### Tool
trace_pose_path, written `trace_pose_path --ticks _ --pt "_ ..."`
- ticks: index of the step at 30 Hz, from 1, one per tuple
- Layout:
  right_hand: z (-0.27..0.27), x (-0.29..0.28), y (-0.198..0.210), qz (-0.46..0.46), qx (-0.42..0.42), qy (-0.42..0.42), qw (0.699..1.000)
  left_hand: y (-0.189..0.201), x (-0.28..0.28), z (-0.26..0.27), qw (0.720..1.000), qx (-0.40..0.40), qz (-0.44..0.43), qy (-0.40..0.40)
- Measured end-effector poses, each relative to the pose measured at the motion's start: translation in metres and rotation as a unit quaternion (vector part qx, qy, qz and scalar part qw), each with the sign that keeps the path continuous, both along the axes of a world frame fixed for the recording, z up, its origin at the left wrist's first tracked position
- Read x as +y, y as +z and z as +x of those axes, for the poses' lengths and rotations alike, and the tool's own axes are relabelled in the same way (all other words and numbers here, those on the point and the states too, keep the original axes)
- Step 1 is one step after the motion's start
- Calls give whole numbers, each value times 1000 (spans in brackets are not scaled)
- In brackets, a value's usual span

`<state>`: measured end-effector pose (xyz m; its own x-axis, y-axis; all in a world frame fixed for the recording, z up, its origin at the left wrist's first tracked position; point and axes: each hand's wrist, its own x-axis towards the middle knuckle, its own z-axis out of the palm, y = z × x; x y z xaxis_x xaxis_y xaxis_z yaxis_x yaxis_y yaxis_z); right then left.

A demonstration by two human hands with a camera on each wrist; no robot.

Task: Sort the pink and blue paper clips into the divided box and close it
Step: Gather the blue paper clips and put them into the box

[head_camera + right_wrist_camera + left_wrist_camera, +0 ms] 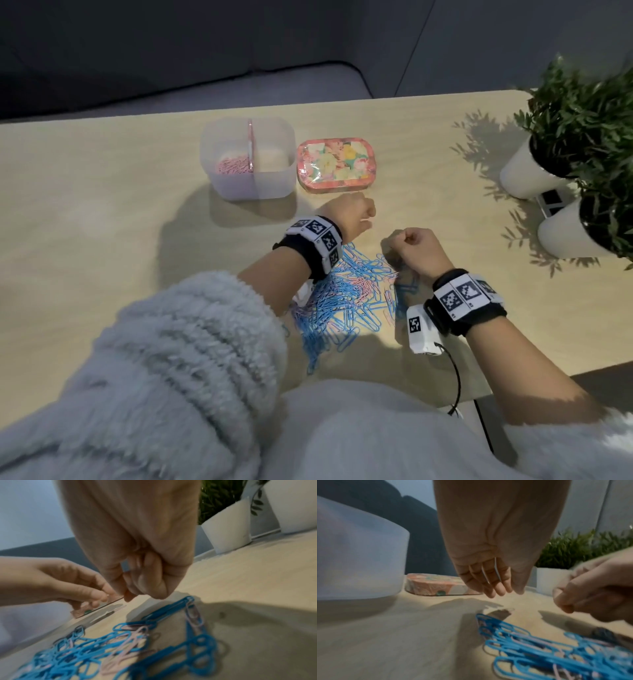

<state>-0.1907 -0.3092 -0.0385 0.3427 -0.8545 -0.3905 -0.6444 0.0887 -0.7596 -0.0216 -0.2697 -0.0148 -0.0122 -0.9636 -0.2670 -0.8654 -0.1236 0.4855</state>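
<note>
Clip pile (346, 301) lying nearest, mostly blue, some pink: most sorting remaining. Right hand (416, 251) clenching, contents unclear. Left hand (349, 214) hanging relaxed, holding nothing. Box (248, 159) sitting beyond, 1 compartment holding pink clips, other empty. Lid (335, 163) lying beside, off.

table (102, 192): light wood | on it: divided box (270, 186), floral lid (335, 164), paper clips (346, 301), two white plant pots (524, 174)

hands (380, 226) above clip pile (346, 294) | divided box (248, 157) open, pink clips left | lid (335, 163) beside
</note>
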Motion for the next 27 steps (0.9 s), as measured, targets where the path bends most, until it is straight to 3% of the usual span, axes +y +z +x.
trace_pose_path --ticks 9,13,16,19,21,24,27 --pt "-21 7 -12 -67 121 136 981 -16 -11 -17 996 -60 63 -4" --pt "-16 1 -7 -47 97 126 986 -15 -1 -4 996 -34 73 25" --pt "-15 -11 -6 -38 63 73 995 -9 13 14 994 -43 100 9" --pt "-10 -14 0 -14 18 -6 1000 -12 37 32 996 17 74 43" --pt "-2 -9 8 96 -56 -21 994 -17 53 42 988 94 28 119" --pt "15 1 15 254 -178 4 951 -21 64 50 944 227 21 237" --pt "29 8 9 261 -177 -20 949 -20 66 48 917 275 53 283"
